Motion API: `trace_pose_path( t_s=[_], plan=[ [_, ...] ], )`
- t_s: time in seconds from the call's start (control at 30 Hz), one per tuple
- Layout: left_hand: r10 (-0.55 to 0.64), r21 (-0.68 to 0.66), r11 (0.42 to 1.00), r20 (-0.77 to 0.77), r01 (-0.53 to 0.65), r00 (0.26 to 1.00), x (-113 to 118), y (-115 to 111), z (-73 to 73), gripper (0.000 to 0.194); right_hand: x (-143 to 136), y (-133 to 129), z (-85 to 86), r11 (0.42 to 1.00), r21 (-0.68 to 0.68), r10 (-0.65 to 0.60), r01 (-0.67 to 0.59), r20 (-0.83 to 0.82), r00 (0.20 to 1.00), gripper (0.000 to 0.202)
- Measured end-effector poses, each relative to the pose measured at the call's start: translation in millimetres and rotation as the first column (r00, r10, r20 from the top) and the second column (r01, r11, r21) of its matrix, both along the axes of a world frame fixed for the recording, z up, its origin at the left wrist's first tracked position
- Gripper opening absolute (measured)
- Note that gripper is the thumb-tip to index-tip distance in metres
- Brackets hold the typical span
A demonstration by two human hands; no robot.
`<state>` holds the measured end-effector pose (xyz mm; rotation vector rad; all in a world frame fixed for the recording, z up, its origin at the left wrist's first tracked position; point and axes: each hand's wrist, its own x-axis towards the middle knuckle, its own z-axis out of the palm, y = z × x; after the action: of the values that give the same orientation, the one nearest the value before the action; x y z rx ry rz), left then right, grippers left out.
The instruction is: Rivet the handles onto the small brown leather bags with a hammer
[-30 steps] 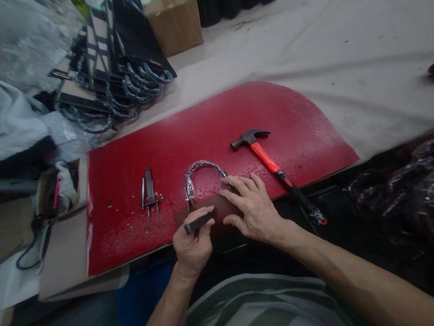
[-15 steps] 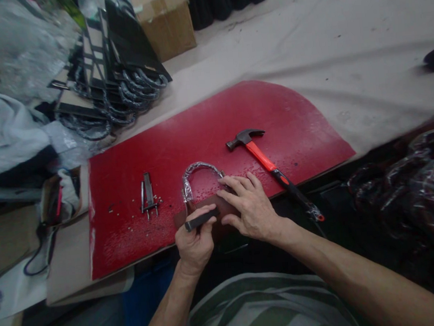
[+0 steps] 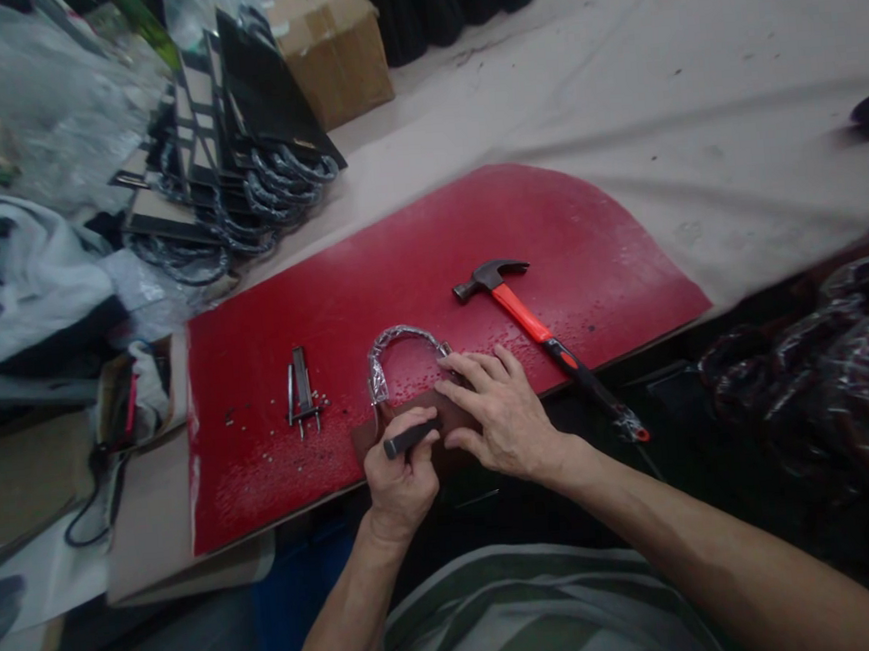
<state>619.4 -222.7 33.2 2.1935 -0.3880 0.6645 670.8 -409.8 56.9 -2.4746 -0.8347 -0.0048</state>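
Observation:
My left hand (image 3: 401, 477) is closed around a dark, rod-shaped tool (image 3: 411, 438), which slants over a brown leather-like piece (image 3: 448, 410) at the front edge of the red board (image 3: 370, 270). My right hand (image 3: 503, 415) lies on the right part of that piece, its fingers spread. A curved handle (image 3: 405, 333) wrapped in clear plastic arches from the brown piece onto the board. The tool's tip is hard to make out. Behind my right hand rests a claw hammer (image 3: 520, 314) with an orange and black grip.
Metal punches (image 3: 302, 391) and small bits lie on the board's left part. Black pieces with wrapped handles (image 3: 261, 129) are heaped behind, beside a cardboard box (image 3: 334, 53). Wrapped dark red handles (image 3: 851, 363) sit at the right, an open case (image 3: 128, 390) at the left.
My left hand and the dark tool have shifted slightly to the right over the brown piece. My right hand has stayed in place. The view has shifted slightly.

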Motion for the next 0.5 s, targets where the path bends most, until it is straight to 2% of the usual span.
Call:
trace_pose_path(
  t_s=[0.37,0.43,0.5],
  plan=[
    [0.030,0.056,0.998,0.012,-0.030,0.999,6,-2,1.7,0.014,0,1,-3.8,1.000,0.029,0.001,-0.002,0.024,1.000,0.059],
    [0.045,0.059,0.997,0.023,-0.047,0.999,5,-3,1.0,0.014,0,-2,-4.1,0.996,0.087,0.020,-0.022,0.020,1.000,0.060],
    [0.050,0.061,0.997,0.043,-0.053,0.998,5,-5,0.7,0.014,2,-10,-2.4,0.980,0.200,-0.022,0.008,0.067,0.998,0.055]
  ],
)
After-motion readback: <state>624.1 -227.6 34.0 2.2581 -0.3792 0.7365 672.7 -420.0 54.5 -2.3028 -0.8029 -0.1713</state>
